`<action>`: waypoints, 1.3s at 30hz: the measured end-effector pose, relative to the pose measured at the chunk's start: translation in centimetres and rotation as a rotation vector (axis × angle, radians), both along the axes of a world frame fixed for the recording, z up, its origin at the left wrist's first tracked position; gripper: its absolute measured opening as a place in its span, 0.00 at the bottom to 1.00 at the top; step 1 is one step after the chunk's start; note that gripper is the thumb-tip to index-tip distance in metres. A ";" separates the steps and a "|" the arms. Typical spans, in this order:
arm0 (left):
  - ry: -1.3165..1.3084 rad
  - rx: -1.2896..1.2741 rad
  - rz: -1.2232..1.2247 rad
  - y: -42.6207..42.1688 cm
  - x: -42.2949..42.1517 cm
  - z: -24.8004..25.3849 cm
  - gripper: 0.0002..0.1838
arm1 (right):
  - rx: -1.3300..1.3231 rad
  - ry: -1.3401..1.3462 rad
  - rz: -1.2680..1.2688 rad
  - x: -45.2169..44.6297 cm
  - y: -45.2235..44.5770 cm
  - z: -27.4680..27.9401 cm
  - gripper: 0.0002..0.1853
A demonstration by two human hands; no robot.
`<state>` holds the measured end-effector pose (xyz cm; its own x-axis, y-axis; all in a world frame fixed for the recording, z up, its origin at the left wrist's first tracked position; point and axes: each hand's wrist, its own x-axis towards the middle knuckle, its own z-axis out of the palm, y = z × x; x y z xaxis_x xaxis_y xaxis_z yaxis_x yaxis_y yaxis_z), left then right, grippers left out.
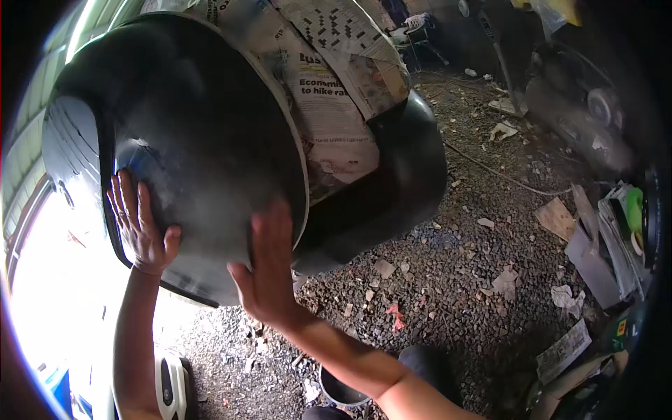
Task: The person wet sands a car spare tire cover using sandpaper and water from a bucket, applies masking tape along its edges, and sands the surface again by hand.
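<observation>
A large, rounded vehicle body part (203,105), dark and dull with a pale dusty sheen, fills the upper left. My left hand (143,227) lies against its lower left side, fingers stretched out, close to the black edge strip. Nearer the right rim, my right hand (269,262) is held flat with straight fingers, blurred at the tips; whether it touches the surface I cannot tell. Neither hand grips anything. Newspaper sheets (336,105) cover the section behind the rim, above a glossy black curved panel (409,168).
Gravel ground (455,259) with scraps of paper spreads below and to the right. A dark bowl (343,388) sits under my right forearm. Stacked papers (619,238) stand at the right edge, below dusty machinery (581,112). A cord (504,178) crosses the gravel.
</observation>
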<state>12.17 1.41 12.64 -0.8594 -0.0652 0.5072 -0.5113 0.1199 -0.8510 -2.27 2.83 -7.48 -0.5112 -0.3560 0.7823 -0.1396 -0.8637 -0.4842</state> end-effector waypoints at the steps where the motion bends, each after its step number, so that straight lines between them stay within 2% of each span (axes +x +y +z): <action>1: 0.006 -0.012 -0.003 -0.1 0.1 0.0 0.43 | -0.034 0.072 -0.046 -2.7 -0.9 3.3 0.41; 3: 0.006 -0.019 -0.004 -0.1 0.1 0.0 0.43 | -0.166 0.060 -0.036 -5.6 -2.0 8.8 0.43; 6: 0.017 -0.014 -0.001 -0.1 0.2 -0.1 0.44 | -0.086 0.116 -0.096 -5.8 -2.0 6.3 0.45; 8: 0.014 0.006 -0.006 0.1 0.1 -0.1 0.43 | 0.018 -0.046 0.116 -3.0 -2.3 0.3 0.49; 10: 0.006 0.011 0.010 0.1 0.1 -0.2 0.42 | 0.031 -0.274 0.632 -0.9 -1.4 -4.3 0.48; 12: 0.000 -0.001 -0.003 0.1 -0.3 0.0 0.43 | 0.002 -0.212 0.365 -0.2 -2.5 -4.3 0.46; 14: 0.019 -0.006 0.003 0.0 -0.1 -0.2 0.43 | -0.023 -0.035 0.089 -1.9 -2.9 -1.1 0.45; 15: 0.024 -0.019 0.011 0.0 -0.1 -0.1 0.43 | -0.038 0.101 -0.063 -4.8 -2.9 3.0 0.44; 18: 0.013 -0.005 0.027 0.1 -0.1 -0.2 0.43 | -0.082 0.167 0.008 -7.5 -3.1 6.9 0.40; 19: 0.009 -0.002 0.019 0.0 -0.1 -0.1 0.43 | -0.068 0.127 -0.007 -6.5 -3.1 5.9 0.41; 21: -0.004 0.003 0.006 -0.1 0.3 0.0 0.42 | -0.030 0.039 -0.025 -2.1 -2.4 0.3 0.43; 24: 0.016 0.018 0.057 0.5 0.0 -0.2 0.43 | 0.101 -0.080 0.220 1.8 0.5 -5.0 0.42; 27: 0.013 0.000 0.016 0.3 -0.1 -0.2 0.42 | 0.036 -0.174 0.311 -1.7 0.4 0.1 0.42; 30: 0.033 -0.011 0.006 0.1 -0.4 -0.2 0.43 | -0.135 0.157 0.074 -6.3 -1.8 4.9 0.44; 33: 0.033 -0.009 -0.001 0.0 0.0 -0.3 0.43 | -0.117 0.079 0.075 -3.7 -1.8 1.2 0.43; 36: 0.048 -0.016 0.017 0.3 -0.1 -0.5 0.43 | 0.085 -0.221 0.518 1.5 0.9 -6.1 0.41; 39: 0.050 -0.022 0.024 0.3 -0.4 -0.5 0.43 | 0.039 -0.204 0.437 0.5 0.6 -4.7 0.40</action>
